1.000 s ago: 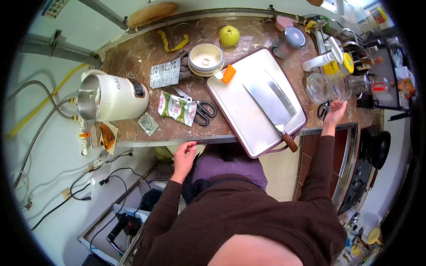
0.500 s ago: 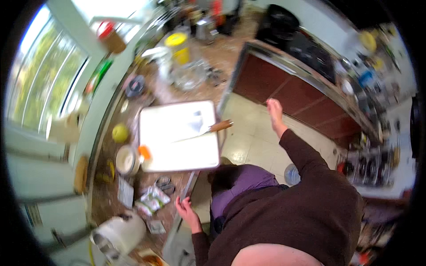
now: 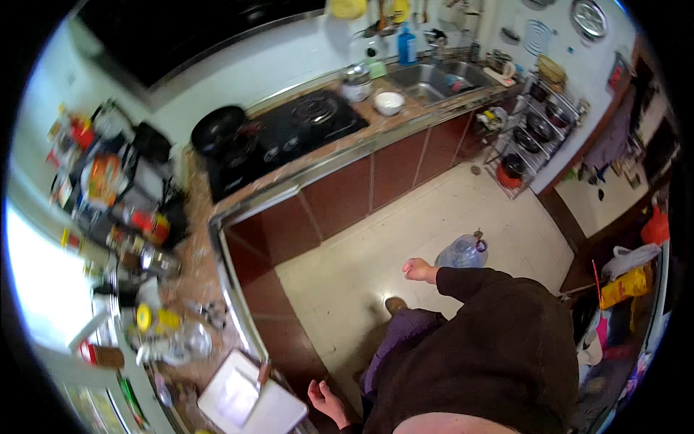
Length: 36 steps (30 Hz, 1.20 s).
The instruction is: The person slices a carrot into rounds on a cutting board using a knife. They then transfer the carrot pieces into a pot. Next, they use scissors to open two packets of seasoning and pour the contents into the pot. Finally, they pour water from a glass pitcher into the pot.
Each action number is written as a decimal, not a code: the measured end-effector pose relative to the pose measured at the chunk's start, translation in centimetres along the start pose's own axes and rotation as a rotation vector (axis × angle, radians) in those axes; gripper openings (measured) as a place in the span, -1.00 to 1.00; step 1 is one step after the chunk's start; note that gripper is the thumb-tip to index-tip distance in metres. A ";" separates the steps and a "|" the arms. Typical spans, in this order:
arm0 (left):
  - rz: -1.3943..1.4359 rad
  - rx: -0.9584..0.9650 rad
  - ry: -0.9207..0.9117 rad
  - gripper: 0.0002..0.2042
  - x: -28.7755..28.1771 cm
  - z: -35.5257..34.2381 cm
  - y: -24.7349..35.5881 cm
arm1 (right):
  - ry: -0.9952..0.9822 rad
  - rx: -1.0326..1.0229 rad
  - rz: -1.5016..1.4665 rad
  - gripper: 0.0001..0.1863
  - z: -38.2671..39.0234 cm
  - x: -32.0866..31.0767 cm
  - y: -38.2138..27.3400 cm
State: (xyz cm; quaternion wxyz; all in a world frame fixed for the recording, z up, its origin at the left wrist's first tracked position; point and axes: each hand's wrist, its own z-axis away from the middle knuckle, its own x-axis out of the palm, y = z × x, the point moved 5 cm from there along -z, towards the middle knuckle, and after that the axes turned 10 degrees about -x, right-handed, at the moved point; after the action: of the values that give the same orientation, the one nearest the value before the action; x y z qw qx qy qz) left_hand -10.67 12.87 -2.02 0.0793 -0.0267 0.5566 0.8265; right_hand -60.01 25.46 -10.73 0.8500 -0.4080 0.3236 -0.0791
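Observation:
My left hand [image 3: 329,403] hangs empty near the lower edge, its fingers loosely bent and apart. Just left of it a white cutting board [image 3: 275,409] lies on the counter. A cleaver rests on that board, its pale broad blade [image 3: 237,396] flat and its brown wooden handle [image 3: 264,372] toward the far edge. My right hand [image 3: 419,270] is out in front of my body over the floor, fingers slightly curled, with nothing seen in it. Beyond it a large clear plastic bottle [image 3: 463,252] is on the floor; neither hand touches anything.
A black gas stove [image 3: 289,137] with a wok [image 3: 219,130] runs along the far counter. Further right come a white bowl [image 3: 389,103] and a steel sink [image 3: 426,83]. A pot rack [image 3: 535,137] stands at the right corner. Jars and bottles crowd the left counter.
The view has swung right, so the board and cleaver now sit at the lower left. My right hand, flat and stretched out before, is now drawn in with its fingers bent.

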 end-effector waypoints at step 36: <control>-0.520 0.373 -1.271 -0.73 83.0 -6.4 22.7 | 0.958 0.814 -1.162 -0.86 10.8 -17.5 24.4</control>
State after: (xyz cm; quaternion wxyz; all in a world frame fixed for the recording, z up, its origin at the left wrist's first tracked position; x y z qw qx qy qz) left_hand -96.43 6.97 5.32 0.5866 0.3424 0.5106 0.5272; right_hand -70.12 55.31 -15.49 0.5265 -0.0947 0.3338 -0.7761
